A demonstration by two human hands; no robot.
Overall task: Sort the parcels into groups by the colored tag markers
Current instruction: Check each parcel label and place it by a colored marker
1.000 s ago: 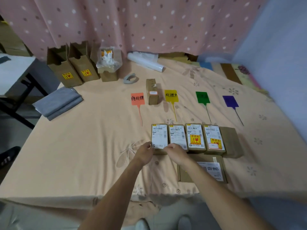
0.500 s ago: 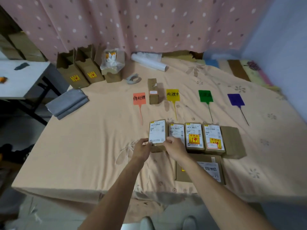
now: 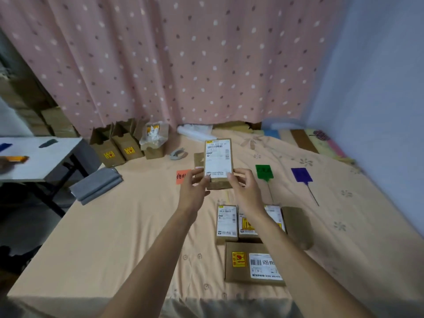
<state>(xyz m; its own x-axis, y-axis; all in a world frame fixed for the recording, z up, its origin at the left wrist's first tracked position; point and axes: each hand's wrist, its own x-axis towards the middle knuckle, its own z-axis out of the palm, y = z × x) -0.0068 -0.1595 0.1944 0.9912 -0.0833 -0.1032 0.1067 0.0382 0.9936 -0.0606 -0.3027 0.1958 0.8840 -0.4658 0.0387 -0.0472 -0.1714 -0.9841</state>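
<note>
Sorting looks barely begun: the left hand [image 3: 192, 191] and right hand [image 3: 245, 187] grip a white-labelled brown cardboard parcel [image 3: 218, 159] at frame centre beside the orange paper tag [image 3: 182, 176], while a row of labelled brown parcels [image 3: 227, 222] and a flat brown carton [image 3: 252, 262] wait lower right, with nothing by the green plastic tag [image 3: 263, 172] or the purple plastic tag [image 3: 301, 175].

A bed [image 3: 114, 237] is covered by a peach sheet. Towards its front edge a row of parcels [image 3: 227, 222] is laid, with a larger flat box [image 3: 254, 263] just before it. An orange tag [image 3: 182, 176], a green tag [image 3: 263, 172] and a purple tag [image 3: 301, 175] are set mid-bed. Folded grey cloth [image 3: 96, 185] is laid at the left edge, and open cartons [image 3: 114, 144] are stood at the far left corner.
</note>
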